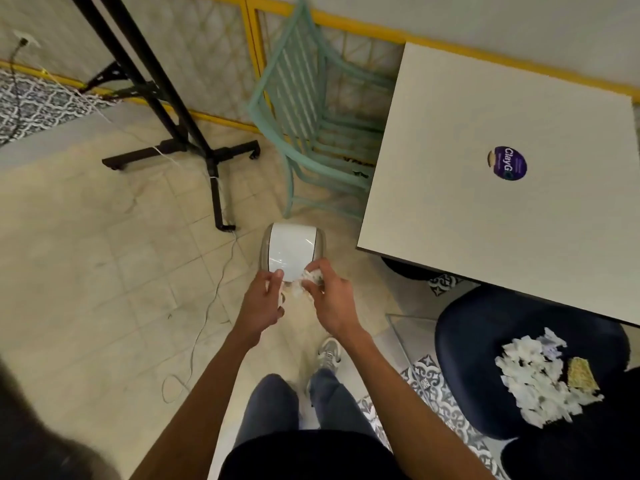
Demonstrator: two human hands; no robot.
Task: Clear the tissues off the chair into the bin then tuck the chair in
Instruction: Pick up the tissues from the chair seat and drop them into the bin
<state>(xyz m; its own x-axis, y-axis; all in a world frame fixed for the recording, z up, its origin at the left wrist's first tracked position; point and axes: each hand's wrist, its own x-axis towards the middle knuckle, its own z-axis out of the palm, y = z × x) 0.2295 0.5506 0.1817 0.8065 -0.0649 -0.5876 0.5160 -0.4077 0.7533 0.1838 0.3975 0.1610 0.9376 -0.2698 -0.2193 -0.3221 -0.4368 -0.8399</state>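
Note:
A small white bin (292,249) with a closed swing lid stands on the floor ahead of me. My left hand (261,304) and my right hand (332,303) together hold a wad of torn white tissue (300,287) just over the bin's near edge, fingers curled round it. At the lower right, a dark blue chair (474,368) is pulled out from the white table (485,209). A heap of torn tissues (540,375) and a yellowish scrap (581,374) lie on its seat.
A teal slatted chair (311,112) sits against the table's far-left side. A black wheeled stand (194,147) with a trailing white cable (207,306) occupies the floor on the left. A purple sticker (509,163) is on the tabletop. My feet are just behind the bin.

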